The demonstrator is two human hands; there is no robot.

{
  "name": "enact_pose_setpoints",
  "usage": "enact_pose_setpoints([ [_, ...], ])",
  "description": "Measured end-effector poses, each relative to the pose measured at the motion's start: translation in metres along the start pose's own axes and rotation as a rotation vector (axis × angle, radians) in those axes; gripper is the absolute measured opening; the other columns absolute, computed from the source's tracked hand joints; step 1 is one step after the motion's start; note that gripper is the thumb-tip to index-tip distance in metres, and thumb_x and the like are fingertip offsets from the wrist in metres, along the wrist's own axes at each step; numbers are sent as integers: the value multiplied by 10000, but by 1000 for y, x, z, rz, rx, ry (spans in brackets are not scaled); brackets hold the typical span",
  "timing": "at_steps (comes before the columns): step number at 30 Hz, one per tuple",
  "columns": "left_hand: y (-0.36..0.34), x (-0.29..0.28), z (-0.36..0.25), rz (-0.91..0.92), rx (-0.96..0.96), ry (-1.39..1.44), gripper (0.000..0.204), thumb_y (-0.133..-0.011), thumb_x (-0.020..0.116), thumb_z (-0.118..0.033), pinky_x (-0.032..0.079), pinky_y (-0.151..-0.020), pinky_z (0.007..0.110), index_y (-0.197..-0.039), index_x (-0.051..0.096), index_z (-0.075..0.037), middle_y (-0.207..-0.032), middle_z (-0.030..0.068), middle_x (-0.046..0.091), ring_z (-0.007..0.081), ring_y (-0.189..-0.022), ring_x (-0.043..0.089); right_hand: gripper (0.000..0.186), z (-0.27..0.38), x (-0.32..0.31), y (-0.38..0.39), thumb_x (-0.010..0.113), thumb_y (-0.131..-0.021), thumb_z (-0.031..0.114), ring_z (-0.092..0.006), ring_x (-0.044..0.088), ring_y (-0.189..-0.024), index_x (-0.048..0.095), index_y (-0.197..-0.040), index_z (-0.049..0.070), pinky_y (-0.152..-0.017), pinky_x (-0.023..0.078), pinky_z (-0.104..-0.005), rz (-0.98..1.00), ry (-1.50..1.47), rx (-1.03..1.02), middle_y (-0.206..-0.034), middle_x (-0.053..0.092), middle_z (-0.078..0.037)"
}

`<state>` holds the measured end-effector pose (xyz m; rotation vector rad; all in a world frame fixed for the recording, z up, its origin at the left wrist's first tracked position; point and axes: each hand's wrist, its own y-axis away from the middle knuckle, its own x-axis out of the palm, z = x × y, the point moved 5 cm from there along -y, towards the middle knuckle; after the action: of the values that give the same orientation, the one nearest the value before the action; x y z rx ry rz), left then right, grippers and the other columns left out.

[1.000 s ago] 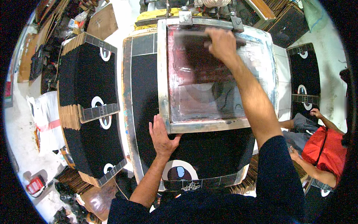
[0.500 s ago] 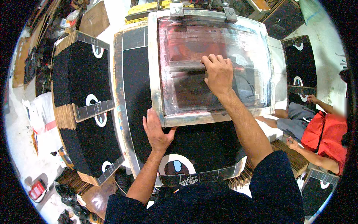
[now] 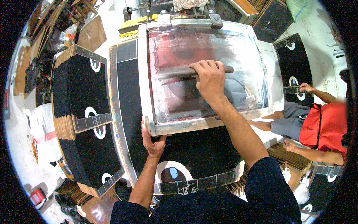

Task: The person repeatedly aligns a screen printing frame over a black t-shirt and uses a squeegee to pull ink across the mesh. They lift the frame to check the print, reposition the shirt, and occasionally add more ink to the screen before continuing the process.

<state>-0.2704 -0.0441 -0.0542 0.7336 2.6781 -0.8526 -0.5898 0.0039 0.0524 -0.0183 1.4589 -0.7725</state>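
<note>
A silk-screen printing frame (image 3: pixel 147 82) with a pale wooden border and a mesh stained red and dark lies over a black sheet (image 3: pixel 209 149) printed with a white-ringed eye. My right hand (image 3: pixel 209 80) is closed over the handle of a dark squeegee (image 3: pixel 173 71), which crosses the mesh from side to side. At the frame's near left corner, my left hand (image 3: pixel 153 143) grips the border, fingers up along the outer side and thumb by the near edge. The frame's near edge seems raised off the sheet.
Metal hinge clamps (image 3: pixel 216 21) hold the frame's far edge. Stacks of black printed sheets (image 3: pixel 84 89) stand at the left. More printed sheets (image 3: pixel 295 59) lie at the right, where another person in a red top (image 3: pixel 328 127) sits with one hand at them.
The frame's near edge appears higher, and my left hand has shifted from lying by the corner to gripping it. My right hand still holds the squeegee. The whole view has shifted slightly.
</note>
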Motion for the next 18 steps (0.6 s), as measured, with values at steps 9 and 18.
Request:
enact_pose_setpoints([
  [9, 7, 1, 5, 60, -154, -13, 1114, -687, 955, -76, 386, -1186, 497, -1579, 293, 6, -1580, 298, 402, 436, -1452, 435, 342, -23, -1, -52, 796, -802, 139, -312, 644, -1005, 662, -1116, 122, -861, 448, -491, 168, -83, -16, -1000, 702, -55],
  [18, 1, 1, -1, 70, -99, -24, 1094, -739, 909, -56, 409, -1165, 518, -1610, 246, -56, -1580, 343, 366, 474, -1448, 427, 442, -50, 41, -75, 842, -759, 190, -330, 686, -1051, 682, -1167, 131, -905, 487, -525, 336, -61, -66, -1067, 740, -95],
])
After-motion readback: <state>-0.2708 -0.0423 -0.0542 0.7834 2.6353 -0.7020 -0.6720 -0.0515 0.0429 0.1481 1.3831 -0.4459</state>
